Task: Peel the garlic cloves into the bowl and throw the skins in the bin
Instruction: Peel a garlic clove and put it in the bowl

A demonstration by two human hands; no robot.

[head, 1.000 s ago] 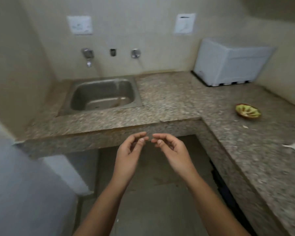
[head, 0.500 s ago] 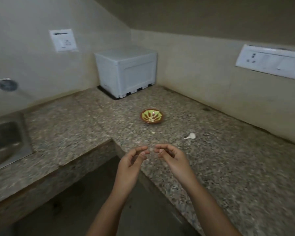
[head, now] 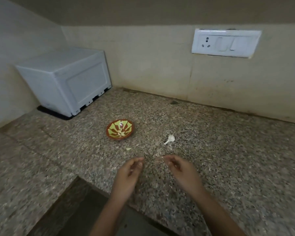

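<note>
A small round brown-and-green patterned bowl (head: 120,129) sat on the speckled granite worktop (head: 228,159), pale peeled cloves (head: 120,133) inside and a white garlic piece (head: 170,138) near its right. The left hand (head: 128,178) hovered with a loosely curled, empty grip; the right hand (head: 182,174) (fingertips blurred) had a grip I could not read.

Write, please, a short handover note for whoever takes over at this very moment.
Left hand: fingers loosely curled, nothing visible in it. Right hand: the same, apart from the left; both above the counter.
Bowl on the counter, holding a few peeled cloves. Unpeeled garlic piece lies to its right; a small scrap lies in front of the bowl.
Done: some cloves peeled into the bowl. To do: peel the garlic piece, bin the scrap. Bin not in view.
</note>
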